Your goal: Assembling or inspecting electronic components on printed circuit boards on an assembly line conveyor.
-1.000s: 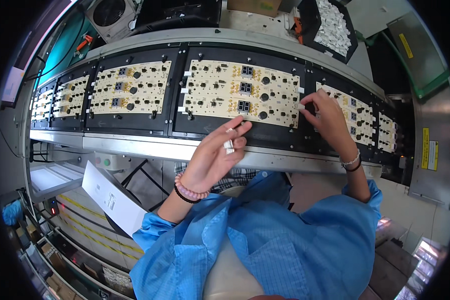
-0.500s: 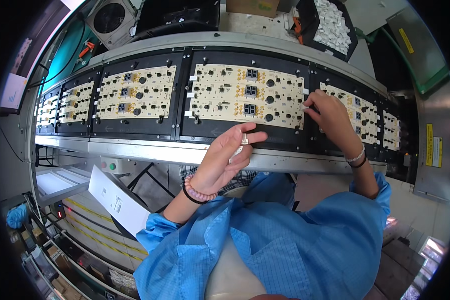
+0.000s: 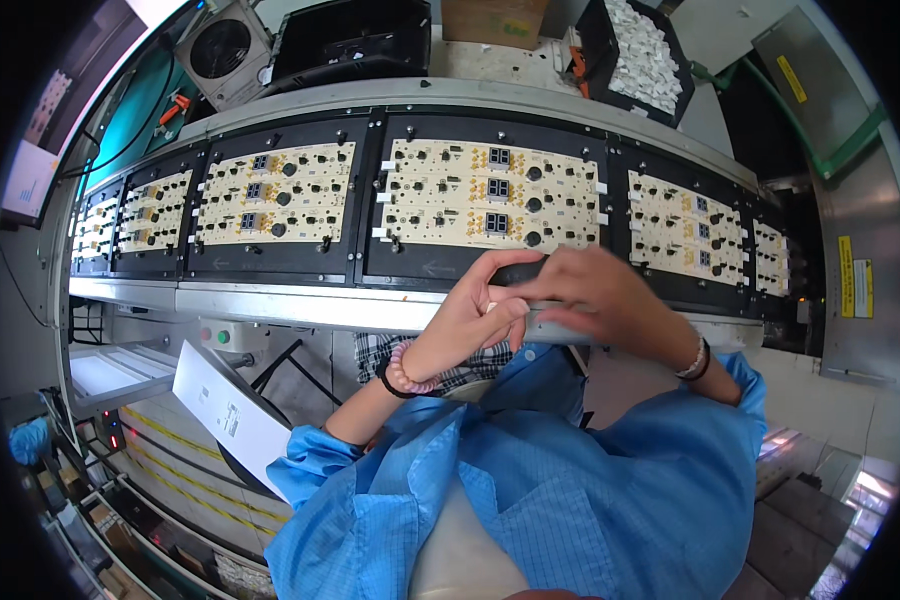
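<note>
In front of me lies a cream circuit board panel (image 3: 450, 212) in a black carrier frame, with dark digit displays (image 3: 497, 189), round black parts and small white connectors (image 3: 383, 197) along its left and right edges. My left hand (image 3: 470, 315) is at the carrier's near edge, fingers curled round small white connectors (image 3: 492, 306) that are mostly hidden. My right hand (image 3: 595, 295) reaches across to the left hand's fingertips. It is smeared by motion, so whether it holds anything is unclear.
More board panels (image 3: 275, 195) sit in carriers to the left, and others (image 3: 685, 230) to the right, along the metal-railed line. Beyond the rail stand a black bin of white connectors (image 3: 650, 55), a cardboard box (image 3: 495, 22), a black tray (image 3: 350, 45) and a fan unit (image 3: 220, 50).
My right hand has left the panel's right edge, where a white connector now sits, and come left and nearer to meet my left hand. The left hand's fingers have curled in.
</note>
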{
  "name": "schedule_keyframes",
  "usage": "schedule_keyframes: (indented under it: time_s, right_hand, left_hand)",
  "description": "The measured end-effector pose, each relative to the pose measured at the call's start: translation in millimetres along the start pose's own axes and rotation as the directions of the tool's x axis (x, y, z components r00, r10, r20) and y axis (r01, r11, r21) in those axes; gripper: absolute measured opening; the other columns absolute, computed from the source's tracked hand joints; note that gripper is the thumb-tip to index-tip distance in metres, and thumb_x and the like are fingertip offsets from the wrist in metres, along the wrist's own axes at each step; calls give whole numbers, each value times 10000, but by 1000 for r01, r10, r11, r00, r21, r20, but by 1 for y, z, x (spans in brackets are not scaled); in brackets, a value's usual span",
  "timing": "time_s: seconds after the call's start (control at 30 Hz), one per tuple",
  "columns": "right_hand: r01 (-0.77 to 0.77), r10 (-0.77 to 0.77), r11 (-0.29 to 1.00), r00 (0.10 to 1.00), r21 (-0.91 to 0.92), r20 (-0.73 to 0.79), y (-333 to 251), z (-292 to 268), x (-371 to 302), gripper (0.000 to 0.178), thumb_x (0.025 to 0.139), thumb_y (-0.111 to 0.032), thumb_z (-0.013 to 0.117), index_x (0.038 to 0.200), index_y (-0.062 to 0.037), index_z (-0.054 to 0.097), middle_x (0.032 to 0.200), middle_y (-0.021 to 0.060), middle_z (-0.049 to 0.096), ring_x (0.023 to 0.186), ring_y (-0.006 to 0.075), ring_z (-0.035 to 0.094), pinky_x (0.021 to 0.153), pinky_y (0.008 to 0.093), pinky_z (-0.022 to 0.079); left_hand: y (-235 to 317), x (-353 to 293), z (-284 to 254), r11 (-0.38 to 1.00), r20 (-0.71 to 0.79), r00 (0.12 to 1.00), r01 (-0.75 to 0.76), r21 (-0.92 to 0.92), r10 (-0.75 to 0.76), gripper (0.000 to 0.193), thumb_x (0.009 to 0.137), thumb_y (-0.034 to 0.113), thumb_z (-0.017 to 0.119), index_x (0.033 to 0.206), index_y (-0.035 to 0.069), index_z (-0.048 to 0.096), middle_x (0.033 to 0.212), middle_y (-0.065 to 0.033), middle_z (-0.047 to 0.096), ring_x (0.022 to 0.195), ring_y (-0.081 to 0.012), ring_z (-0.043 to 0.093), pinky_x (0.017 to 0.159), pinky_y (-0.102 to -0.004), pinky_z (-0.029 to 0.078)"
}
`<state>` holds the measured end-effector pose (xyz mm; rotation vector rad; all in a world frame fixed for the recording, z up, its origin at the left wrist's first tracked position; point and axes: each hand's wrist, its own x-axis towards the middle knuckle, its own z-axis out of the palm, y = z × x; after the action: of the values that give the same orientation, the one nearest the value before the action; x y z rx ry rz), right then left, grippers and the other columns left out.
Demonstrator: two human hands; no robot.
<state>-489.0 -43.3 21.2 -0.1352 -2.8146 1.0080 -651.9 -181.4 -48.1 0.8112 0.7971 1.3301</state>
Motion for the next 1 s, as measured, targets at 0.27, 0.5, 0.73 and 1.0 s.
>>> schedule_keyframes:
  time_s: [0.27,0.5,0.73,1.0]
  right_hand:
    - [-105,83,984,984,142,156,-8,4,-1,140,853,-162,696,977,-153,631,911,25,590,864,215,595,753,339,416]
    - [-223,226,961,974,161,-1,4,-12,-14,197,817,-121,733,992,-125,644,853,21,561,758,149,549,641,291,431]
    - [-511,459,841,848,-177,-265,53,-16,-50,144,824,-88,723,936,-79,633,791,46,510,708,190,516,666,306,415]
    - [-462,385,838,877,-291,-287,56,-14,-46,130,827,-105,722,923,-102,634,789,31,508,724,199,516,719,323,394]
  left_hand:
    - [-3,-5,7,994,80,995,57,94,-65,506,963,66,610,1386,26,333,830,-31,628,685,-79,624,654,-219,477]
    - [8,-7,1,964,136,981,105,245,-141,378,1001,107,544,1345,25,411,813,-52,659,615,-42,565,582,-190,423]
    - [25,-21,-25,978,33,987,154,138,-160,303,1070,193,371,1270,15,512,698,-42,618,460,-16,412,448,-160,303]
    - [29,-19,-33,986,6,990,139,95,-140,290,1075,178,349,1209,-2,533,671,-23,570,437,-9,328,429,-164,258]
